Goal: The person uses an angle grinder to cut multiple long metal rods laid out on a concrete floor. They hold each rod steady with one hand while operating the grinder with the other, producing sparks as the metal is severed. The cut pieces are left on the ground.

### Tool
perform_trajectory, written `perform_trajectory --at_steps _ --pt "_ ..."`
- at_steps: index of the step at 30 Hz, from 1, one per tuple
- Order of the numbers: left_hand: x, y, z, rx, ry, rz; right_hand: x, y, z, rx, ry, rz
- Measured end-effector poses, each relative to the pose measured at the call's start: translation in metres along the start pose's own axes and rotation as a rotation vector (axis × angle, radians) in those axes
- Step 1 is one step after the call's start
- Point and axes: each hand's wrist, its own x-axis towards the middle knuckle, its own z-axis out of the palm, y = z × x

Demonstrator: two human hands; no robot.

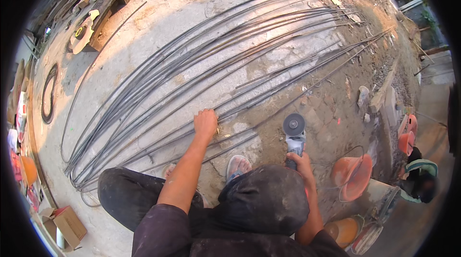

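Long dark steel rods lie in a loose, bent bundle across the ground, fanning from the lower left to the upper right. My left hand is closed over the near rods, its knuckles up; the fingertips are hidden beneath. In my right hand, beside my right knee, is an angle grinder gripped by its body. Its round dark cutting disc points away from me, apart from the rods. Whether the disc is spinning cannot be told from this one picture.
Orange buckets and a grey bucket stand at my right. A cardboard box sits at the lower left, a coiled black hose or cable farther up. A wooden bench is at the far left; rubble edges the right side.
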Motion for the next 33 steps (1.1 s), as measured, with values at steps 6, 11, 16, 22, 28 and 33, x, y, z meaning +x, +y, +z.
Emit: perform_trajectory --at_steps 6,11,16,22,28,33 --pt "-0.007 0.006 -0.034 -0.095 -0.169 0.09 -0.01 -0.002 -0.001 0.026 0.02 0.003" --pt "0.003 -0.005 -0.05 -0.259 -0.203 0.097 -0.014 -0.004 -0.004 0.007 0.041 -0.016" --pt "0.003 -0.01 -0.019 -0.205 0.024 0.137 -0.01 -0.001 -0.012 0.015 0.002 -0.003" --pt "-0.017 -0.004 -0.011 -0.239 0.112 0.261 -0.016 -0.002 -0.015 -0.002 0.052 -0.024" --pt "-0.017 -0.009 -0.005 -0.115 0.111 0.322 -0.017 -0.004 -0.011 0.001 0.09 0.007" --pt "-0.015 -0.006 0.008 0.12 0.102 0.271 -0.008 0.002 -0.013 -0.014 -0.01 0.031"
